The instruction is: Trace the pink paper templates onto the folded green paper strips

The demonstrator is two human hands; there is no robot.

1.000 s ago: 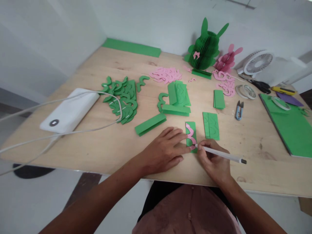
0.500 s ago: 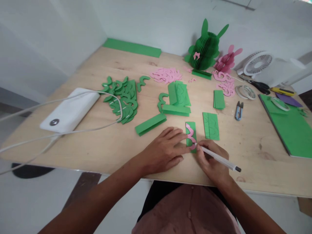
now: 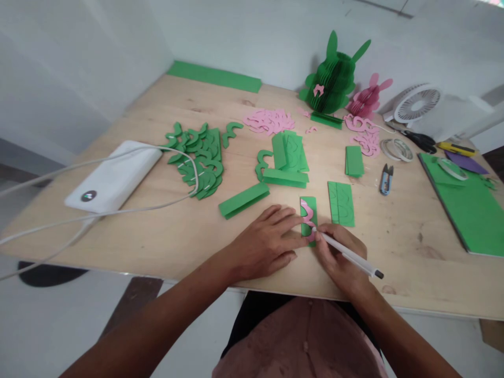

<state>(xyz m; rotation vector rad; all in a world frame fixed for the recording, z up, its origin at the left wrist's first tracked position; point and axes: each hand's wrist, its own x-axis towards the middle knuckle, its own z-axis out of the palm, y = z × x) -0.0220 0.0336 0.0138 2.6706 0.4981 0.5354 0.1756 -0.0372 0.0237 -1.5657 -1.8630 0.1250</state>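
Note:
My right hand [image 3: 342,257] grips a white pen [image 3: 350,254], its tip at the edge of a wavy pink paper template [image 3: 307,211]. That template lies on a small folded green paper [image 3: 311,202]. My left hand [image 3: 270,240] rests flat with fingers spread, its fingertips pressing on the template and the green paper. Just right of them lies a green paper with drawn curves [image 3: 342,203]. A folded green strip [image 3: 244,200] is on the left, beyond my left hand. More folded green papers [image 3: 286,152] sit further back, beside a curved green cutout [image 3: 263,164].
Green cutouts [image 3: 200,163] are heaped at left near a white power bank [image 3: 114,176] with a looping cable. Pink cutouts [image 3: 270,121] lie behind. Blue snips [image 3: 386,179], tape rolls [image 3: 397,149], black scissors [image 3: 419,140], a fan [image 3: 417,103] and a green paper rabbit [image 3: 333,79] stand rightward.
The pen has shifted slightly left along the template's edge, and its back end has swung a little left. My left hand stays in place.

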